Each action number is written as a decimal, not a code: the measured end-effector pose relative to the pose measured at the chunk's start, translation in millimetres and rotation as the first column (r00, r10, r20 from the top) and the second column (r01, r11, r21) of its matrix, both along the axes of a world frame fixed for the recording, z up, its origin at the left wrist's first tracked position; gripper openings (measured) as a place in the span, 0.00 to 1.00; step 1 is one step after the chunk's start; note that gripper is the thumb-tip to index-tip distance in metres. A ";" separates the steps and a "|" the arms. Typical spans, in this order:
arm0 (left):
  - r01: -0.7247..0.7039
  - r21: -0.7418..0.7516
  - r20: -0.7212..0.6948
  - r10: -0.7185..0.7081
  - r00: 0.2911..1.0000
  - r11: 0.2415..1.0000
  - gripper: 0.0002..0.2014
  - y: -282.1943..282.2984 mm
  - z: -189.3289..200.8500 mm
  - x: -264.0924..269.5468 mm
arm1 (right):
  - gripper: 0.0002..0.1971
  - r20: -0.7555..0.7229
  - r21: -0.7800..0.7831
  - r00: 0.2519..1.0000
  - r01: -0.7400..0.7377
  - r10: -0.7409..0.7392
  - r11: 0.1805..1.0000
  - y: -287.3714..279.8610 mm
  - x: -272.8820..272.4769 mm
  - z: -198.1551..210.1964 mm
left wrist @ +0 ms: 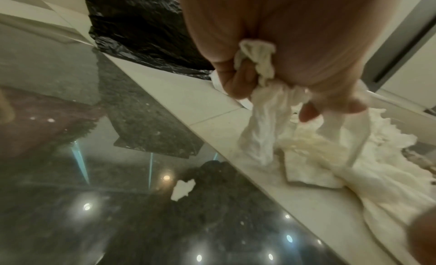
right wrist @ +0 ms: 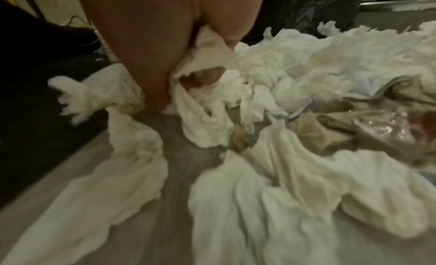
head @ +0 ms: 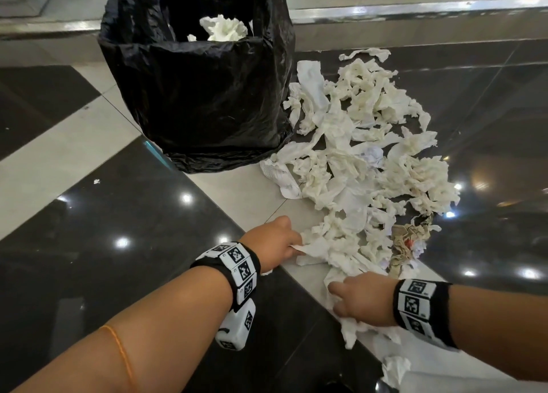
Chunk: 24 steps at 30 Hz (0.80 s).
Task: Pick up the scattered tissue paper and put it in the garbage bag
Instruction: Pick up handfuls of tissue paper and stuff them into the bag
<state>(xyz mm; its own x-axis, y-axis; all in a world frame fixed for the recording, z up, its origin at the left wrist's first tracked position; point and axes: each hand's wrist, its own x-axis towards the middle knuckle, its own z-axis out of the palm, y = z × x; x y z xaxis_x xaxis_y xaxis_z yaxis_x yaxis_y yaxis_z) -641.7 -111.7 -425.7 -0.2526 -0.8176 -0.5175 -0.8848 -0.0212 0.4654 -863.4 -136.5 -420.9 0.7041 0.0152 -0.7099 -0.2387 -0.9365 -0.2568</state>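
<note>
A big heap of crumpled white tissue paper point(head: 364, 167) lies on the floor to the right of an open black garbage bag point(head: 204, 96). Some tissue point(head: 224, 28) sits inside the bag. My left hand point(head: 275, 239) is at the near left edge of the heap, and its curled fingers grip a bunch of tissue point(left wrist: 264, 101) that trails down to the floor. My right hand point(head: 360, 299) is at the near end of the heap, its fingers closed round a wad of tissue point(right wrist: 202, 45), with more tissue point(head: 353, 330) spread beneath it.
Brown crumpled paper and a bit of clear plastic point(head: 406, 244) lie in the heap's near right part. A printed paper slip point(head: 278, 176) lies by the bag's base. One small tissue scrap point(left wrist: 183, 189) sits alone on the glossy dark tile. A metal-edged step point(head: 415, 9) runs behind.
</note>
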 end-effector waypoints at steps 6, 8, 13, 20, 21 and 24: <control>0.027 -0.084 0.088 -0.019 0.996 0.996 0.16 -2.2 -3.3 -12.7 | 0.11 0.252 0.220 0.678 0.654 -0.690 0.723 -30.4 18.5 14.7; -0.008 -0.079 0.071 0.013 0.997 0.997 0.09 -1.3 -6.9 -13.1 | 0.10 0.265 0.361 0.461 0.767 -0.847 0.531 -42.2 21.6 23.1; 0.132 -0.045 0.093 -0.127 0.988 0.990 0.26 2.1 -13.7 -20.6 | 0.14 0.127 0.724 0.024 0.681 -0.992 0.110 -61.7 26.3 52.4; 0.207 0.101 0.212 -0.224 0.951 0.973 0.34 12.2 -21.6 -28.2 | 0.18 0.082 0.635 0.099 0.762 -0.992 0.129 -71.8 22.1 62.5; 0.212 0.098 0.221 -0.229 0.948 0.972 0.29 12.5 -20.4 -29.9 | 0.17 0.049 0.669 0.108 0.734 -0.993 0.113 -71.4 20.2 63.3; 0.250 0.051 0.244 -0.254 0.936 0.967 0.14 13.9 -22.5 -32.1 | 0.07 0.112 0.614 0.302 0.728 -0.947 0.305 -69.3 13.4 63.9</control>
